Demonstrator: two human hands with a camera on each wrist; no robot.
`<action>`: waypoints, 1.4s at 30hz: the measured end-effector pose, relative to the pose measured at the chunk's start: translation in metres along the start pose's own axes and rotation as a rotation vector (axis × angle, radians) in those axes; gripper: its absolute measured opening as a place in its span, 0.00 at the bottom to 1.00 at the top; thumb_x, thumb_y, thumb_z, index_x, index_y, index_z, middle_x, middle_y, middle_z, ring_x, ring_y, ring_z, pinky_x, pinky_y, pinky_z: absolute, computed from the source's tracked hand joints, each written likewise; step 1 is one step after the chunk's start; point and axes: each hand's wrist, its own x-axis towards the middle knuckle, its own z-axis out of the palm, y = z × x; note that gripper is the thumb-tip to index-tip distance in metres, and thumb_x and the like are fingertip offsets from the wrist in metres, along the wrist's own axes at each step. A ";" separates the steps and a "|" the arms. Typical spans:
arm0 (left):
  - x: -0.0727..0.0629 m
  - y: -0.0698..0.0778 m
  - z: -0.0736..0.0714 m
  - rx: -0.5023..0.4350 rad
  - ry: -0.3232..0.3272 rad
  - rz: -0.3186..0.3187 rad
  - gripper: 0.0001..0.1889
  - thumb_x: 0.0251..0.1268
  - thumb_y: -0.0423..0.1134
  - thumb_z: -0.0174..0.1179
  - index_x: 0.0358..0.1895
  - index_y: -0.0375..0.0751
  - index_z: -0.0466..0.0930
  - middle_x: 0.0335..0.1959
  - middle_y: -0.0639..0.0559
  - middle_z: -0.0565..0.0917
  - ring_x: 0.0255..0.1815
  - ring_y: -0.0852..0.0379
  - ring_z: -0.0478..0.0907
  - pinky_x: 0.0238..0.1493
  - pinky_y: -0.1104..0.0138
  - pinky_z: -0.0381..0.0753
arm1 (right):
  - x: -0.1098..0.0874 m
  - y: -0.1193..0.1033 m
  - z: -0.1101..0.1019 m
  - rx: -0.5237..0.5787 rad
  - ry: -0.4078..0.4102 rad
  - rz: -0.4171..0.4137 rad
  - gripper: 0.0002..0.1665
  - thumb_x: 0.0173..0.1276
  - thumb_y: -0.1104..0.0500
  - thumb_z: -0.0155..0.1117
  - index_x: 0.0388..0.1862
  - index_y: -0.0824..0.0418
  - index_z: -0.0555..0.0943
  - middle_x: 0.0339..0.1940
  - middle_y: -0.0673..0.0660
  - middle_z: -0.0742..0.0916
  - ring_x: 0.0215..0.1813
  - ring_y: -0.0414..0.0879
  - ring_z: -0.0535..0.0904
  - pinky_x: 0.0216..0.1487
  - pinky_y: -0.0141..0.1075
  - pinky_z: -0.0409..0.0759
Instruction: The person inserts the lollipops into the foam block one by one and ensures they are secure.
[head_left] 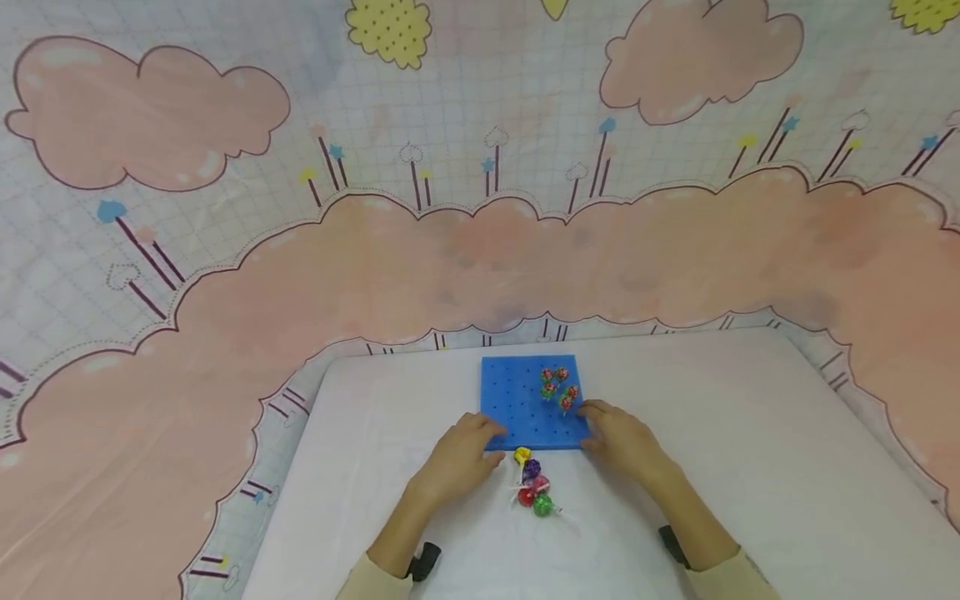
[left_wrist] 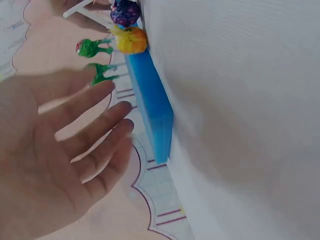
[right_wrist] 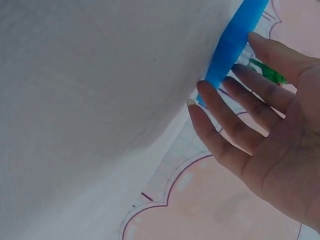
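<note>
A blue foam board (head_left: 517, 417) dotted with small holes lies on the table. Several lollipops (head_left: 549, 389) in red-and-green wrappers stand in its right part. Just in front of the board is a small pile of lollipops (head_left: 532, 483) in yellow, purple, pink, red and green wrappers. My left hand (head_left: 461, 454) is at the board's front left corner, its fingers (left_wrist: 95, 127) loosely spread and holding nothing. At the right edge is my right hand (head_left: 622, 437), fingers (right_wrist: 225, 117) also spread and holding nothing. Whether the fingertips touch the board I cannot tell.
A white cloth covers the table (head_left: 712, 467). Behind it and at its sides hangs a patterned backdrop (head_left: 487, 258) with peach clouds. A dark strap (head_left: 425, 561) shows at the left wrist and another strap (head_left: 672, 546) at the right.
</note>
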 end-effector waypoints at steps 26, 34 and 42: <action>0.031 0.030 0.022 0.008 -0.042 -0.129 0.11 0.68 0.46 0.71 0.36 0.46 0.80 0.19 0.60 0.76 0.20 0.62 0.72 0.21 0.68 0.71 | -0.002 -0.001 0.001 -0.032 0.005 -0.037 0.32 0.65 0.56 0.79 0.65 0.66 0.80 0.68 0.65 0.81 0.68 0.65 0.79 0.64 0.57 0.81; 0.034 0.035 0.027 0.101 0.008 -0.159 0.15 0.64 0.50 0.74 0.32 0.45 0.81 0.20 0.57 0.79 0.19 0.60 0.75 0.20 0.66 0.76 | -0.001 0.000 0.002 -0.014 0.004 -0.042 0.32 0.67 0.53 0.77 0.65 0.66 0.80 0.69 0.65 0.81 0.67 0.65 0.79 0.64 0.58 0.80; 0.034 0.038 0.032 0.118 0.064 -0.213 0.22 0.60 0.54 0.76 0.21 0.47 0.76 0.13 0.58 0.71 0.17 0.59 0.70 0.19 0.65 0.71 | -0.002 0.000 0.003 -0.035 0.004 -0.041 0.33 0.66 0.52 0.78 0.65 0.66 0.80 0.69 0.65 0.81 0.67 0.65 0.79 0.64 0.58 0.81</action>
